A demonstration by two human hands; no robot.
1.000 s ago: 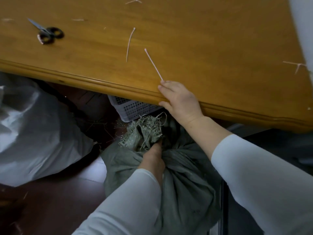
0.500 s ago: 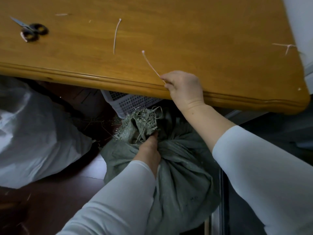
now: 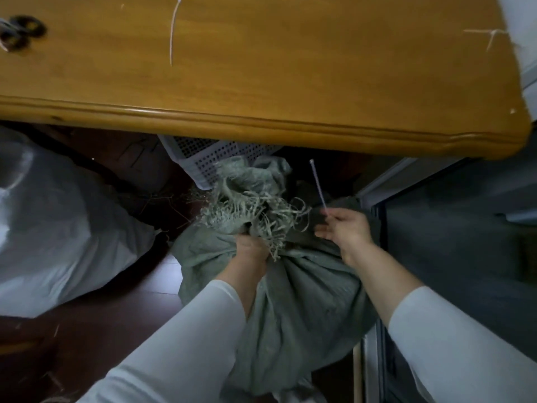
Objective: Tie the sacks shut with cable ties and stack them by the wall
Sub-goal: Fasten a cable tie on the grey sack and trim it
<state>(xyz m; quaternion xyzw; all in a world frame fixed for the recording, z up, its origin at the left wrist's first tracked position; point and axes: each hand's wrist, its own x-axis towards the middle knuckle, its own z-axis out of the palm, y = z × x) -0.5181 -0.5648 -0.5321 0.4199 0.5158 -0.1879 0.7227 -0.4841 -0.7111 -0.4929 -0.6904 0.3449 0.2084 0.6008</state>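
Now: tie (image 3: 318, 186) in hand, neck not wrapped yet.
Left hand (image 3: 252, 246) clenches sack (image 3: 305, 298) neck at frame centre; right hand (image 3: 345, 231) pinches tie upright, just right of neck, nearer arm.

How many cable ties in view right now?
2 clear ones: a cable tie pinched in the right hand beside the green sack, and a loose tie on the table. Pale scraps top right can't be identified.
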